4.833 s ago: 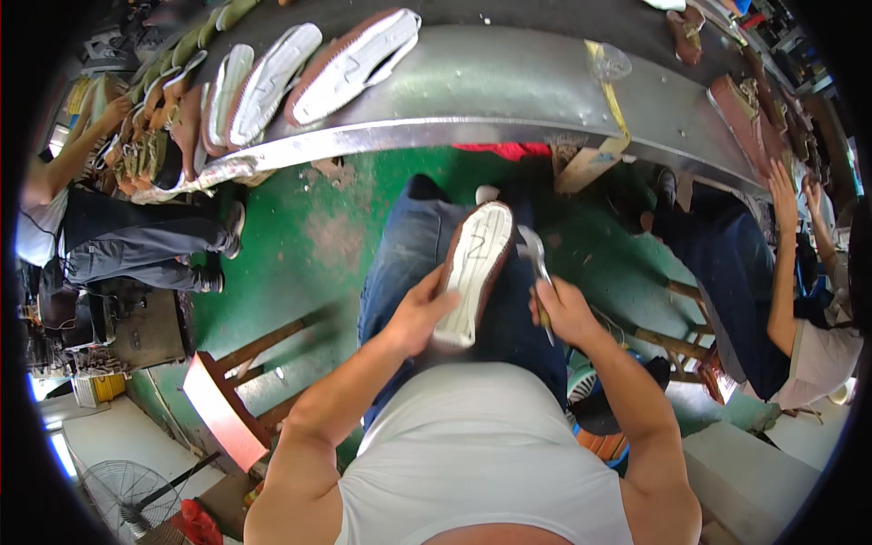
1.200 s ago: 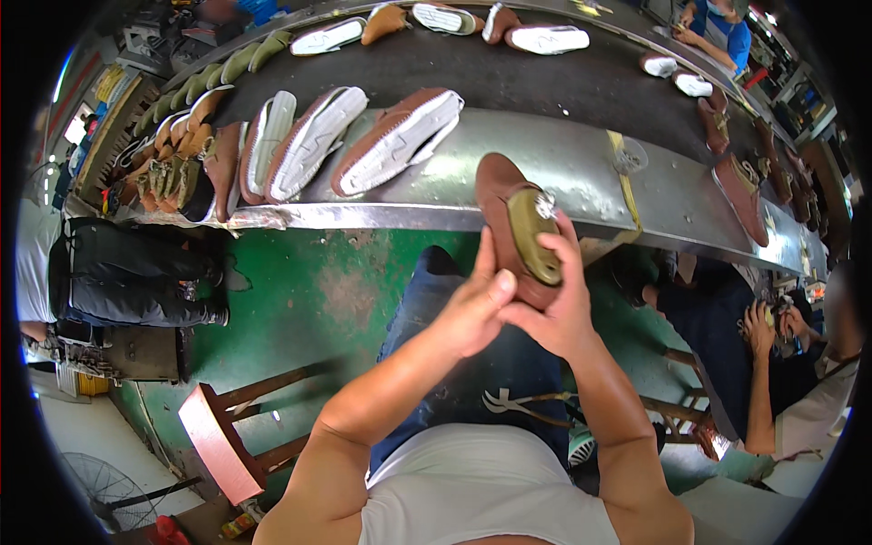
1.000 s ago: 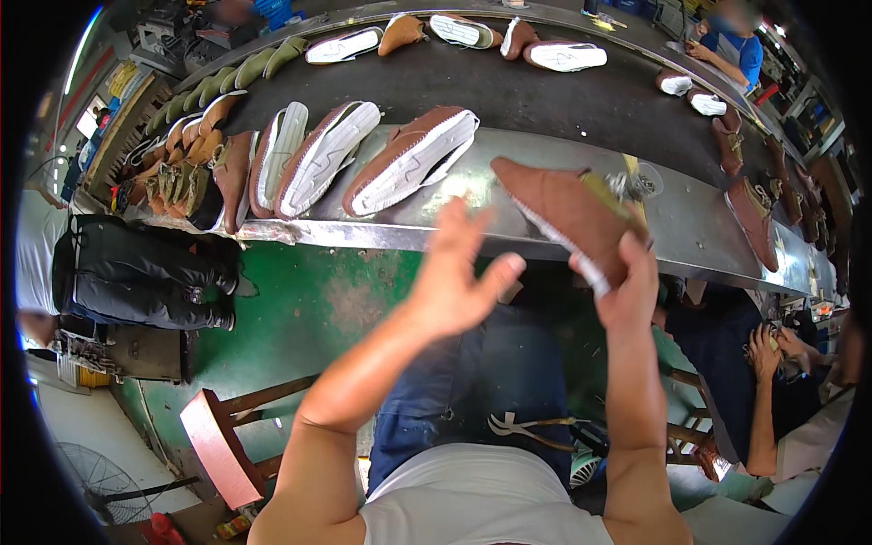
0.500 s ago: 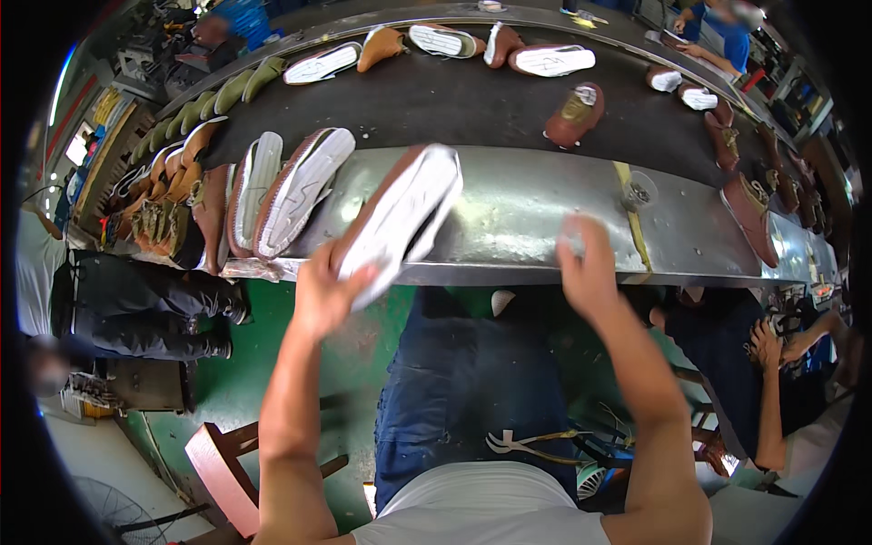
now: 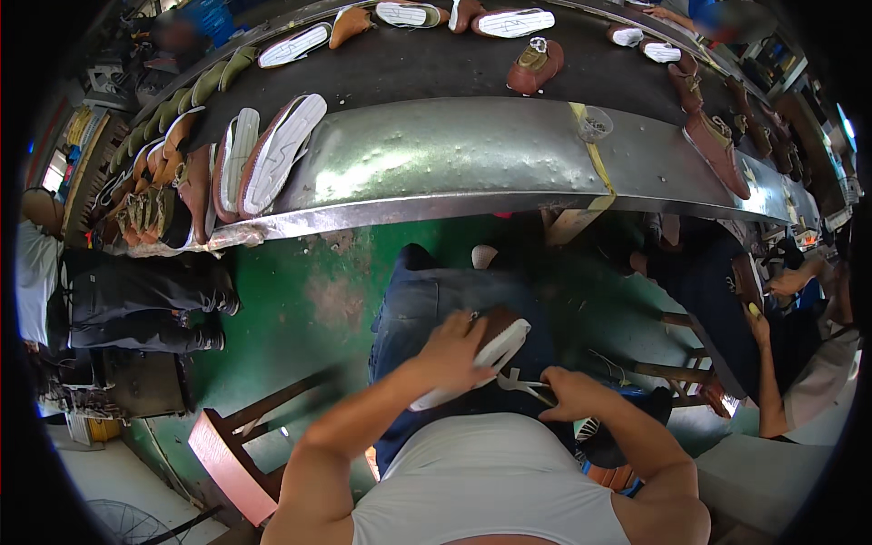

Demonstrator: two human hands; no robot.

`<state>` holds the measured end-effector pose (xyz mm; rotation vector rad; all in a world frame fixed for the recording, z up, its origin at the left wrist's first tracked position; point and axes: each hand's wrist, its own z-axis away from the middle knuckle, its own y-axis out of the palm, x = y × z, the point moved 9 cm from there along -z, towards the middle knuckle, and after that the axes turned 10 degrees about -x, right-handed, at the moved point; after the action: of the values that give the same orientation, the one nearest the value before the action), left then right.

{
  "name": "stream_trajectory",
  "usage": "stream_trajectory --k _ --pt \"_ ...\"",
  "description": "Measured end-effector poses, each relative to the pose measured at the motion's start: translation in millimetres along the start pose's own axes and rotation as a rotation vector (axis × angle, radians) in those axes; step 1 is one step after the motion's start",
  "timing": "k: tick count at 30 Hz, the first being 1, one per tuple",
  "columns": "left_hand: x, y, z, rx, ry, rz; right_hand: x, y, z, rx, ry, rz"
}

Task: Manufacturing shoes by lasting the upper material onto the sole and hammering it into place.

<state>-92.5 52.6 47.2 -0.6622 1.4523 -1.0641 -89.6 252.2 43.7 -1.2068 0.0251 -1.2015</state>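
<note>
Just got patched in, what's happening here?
The left hand holds a brown shoe with a white sole over the person's lap. The right hand grips silvery metal pincers beside it. Two brown shoes with white soles facing out rest on the shiny metal bench edge.

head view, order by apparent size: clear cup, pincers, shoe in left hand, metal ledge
1. Metal ledge
2. Shoe, partly covered by the left hand
3. Pincers and clear cup: too alike to rank
</note>
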Motion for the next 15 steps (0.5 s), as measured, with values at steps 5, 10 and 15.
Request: stream_trajectory --k 5,10,15 --pt "35 52 -90 0.305 -0.186 0.424 -24 1 12 0.131 0.168 -0.35" --pt "48 -45 -49 -0.232 -0.233 1.257 3 -30 22 -0.12 0.348 -0.856" --pt "55 -99 4 -0.505 -0.117 1.335 82 -50 -9 -0.132 -0.024 -0.679"
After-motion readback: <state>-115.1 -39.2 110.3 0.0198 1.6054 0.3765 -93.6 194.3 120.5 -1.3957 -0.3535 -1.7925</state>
